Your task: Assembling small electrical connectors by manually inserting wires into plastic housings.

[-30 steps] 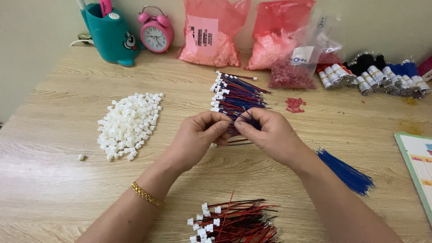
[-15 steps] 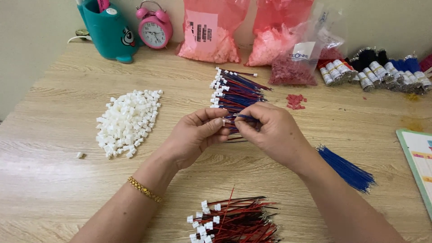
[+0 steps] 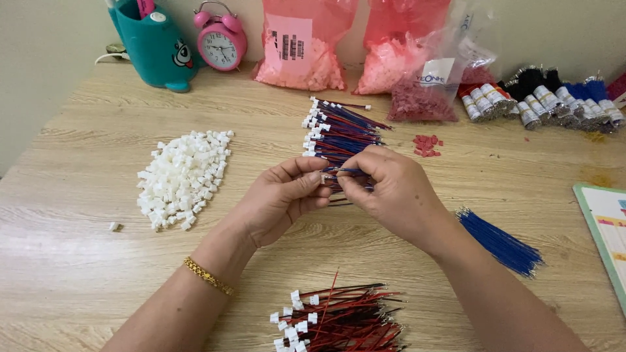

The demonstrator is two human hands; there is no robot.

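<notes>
Head view: left hand [image 3: 280, 199] and right hand [image 3: 391, 192] are pinching one wire [image 3: 345, 171], grips closed; bare surface [image 3: 78, 261] is lying open beneath them.

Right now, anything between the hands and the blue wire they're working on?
Nothing visible. The left hand and right hand meet over the table, fingertips already pinching the blue wire. The pile of finished wires lies behind them, not between.
</notes>
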